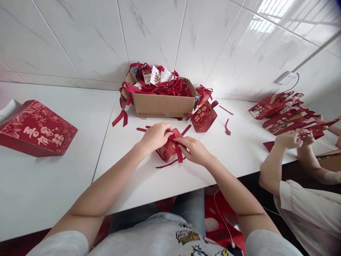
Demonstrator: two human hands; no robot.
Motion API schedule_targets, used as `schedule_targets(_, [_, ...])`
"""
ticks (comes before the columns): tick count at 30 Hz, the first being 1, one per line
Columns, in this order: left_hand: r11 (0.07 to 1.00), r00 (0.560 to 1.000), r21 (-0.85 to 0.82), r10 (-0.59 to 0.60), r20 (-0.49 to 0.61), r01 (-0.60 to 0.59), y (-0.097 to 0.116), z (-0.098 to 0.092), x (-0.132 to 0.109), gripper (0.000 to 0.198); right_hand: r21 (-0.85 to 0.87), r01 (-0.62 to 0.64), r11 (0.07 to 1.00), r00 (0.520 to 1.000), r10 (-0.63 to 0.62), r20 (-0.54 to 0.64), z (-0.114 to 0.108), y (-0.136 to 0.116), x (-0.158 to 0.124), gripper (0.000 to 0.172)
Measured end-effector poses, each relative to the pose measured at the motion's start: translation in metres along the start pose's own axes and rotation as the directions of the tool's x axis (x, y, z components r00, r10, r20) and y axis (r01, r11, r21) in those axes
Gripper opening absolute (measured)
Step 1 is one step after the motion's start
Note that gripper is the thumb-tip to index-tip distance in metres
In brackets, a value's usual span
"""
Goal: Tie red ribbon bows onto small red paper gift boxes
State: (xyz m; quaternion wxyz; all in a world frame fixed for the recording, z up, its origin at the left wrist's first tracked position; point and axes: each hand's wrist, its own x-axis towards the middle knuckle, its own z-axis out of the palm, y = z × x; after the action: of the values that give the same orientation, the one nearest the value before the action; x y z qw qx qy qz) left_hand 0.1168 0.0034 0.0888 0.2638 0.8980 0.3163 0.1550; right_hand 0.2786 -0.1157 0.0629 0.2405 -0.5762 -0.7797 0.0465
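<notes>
A small red gift box (165,153) rests on the white table in front of me, with a dark red ribbon (180,155) at its top. My left hand (158,134) pinches the ribbon from the left side, thumb and fingers together. From the right, my right hand (194,149) pinches the same ribbon close to the left fingertips. My fingers cover part of the ribbon, so the exact shape of the loop or knot is hidden. A thin dark red cord (167,164) lies just in front of the box.
Behind stands a cardboard box (165,104) full of red ribbons and tags. A red gift box (204,116) sits beside it, ribbon scraps (227,127) nearby. A larger red box (45,133) lies left. At right, a co-worker's hands (293,139) work near several red boxes (279,119).
</notes>
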Motion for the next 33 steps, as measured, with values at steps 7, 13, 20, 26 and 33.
schedule_targets(7, [0.999, 1.000, 0.048, 0.021, -0.008, -0.020, 0.004, 0.004, -0.001, 0.022, -0.001, -0.075, 0.997, 0.993, 0.075, -0.088, 0.005, -0.004, -0.005, 0.028])
schedule_targets(13, [0.993, 0.999, 0.112, 0.041, 0.016, -0.043, 0.007, 0.003, -0.002, 0.027, -0.022, -0.070, 0.997, 0.997, 0.069, -0.047, 0.002, -0.003, -0.005, 0.032])
schedule_targets(20, [0.990, 0.999, 0.135, 0.042, 0.014, -0.043, -0.001, 0.002, 0.002, 0.029, -0.036, -0.014, 0.999, 0.998, 0.016, 0.065, -0.004, 0.003, -0.001, 0.037])
schedule_targets(26, [0.996, 0.999, 0.091, 0.025, -0.021, -0.023, -0.013, 0.003, 0.006, 0.027, 0.015, -0.054, 0.998, 0.993, 0.052, 0.106, -0.006, 0.001, 0.001, 0.038])
schedule_targets(33, [0.998, 0.998, 0.061, -0.006, -0.056, 0.010, -0.015, 0.001, 0.008, 0.022, 0.027, -0.129, 0.991, 0.987, 0.126, 0.098, -0.006, -0.004, 0.001, 0.036])
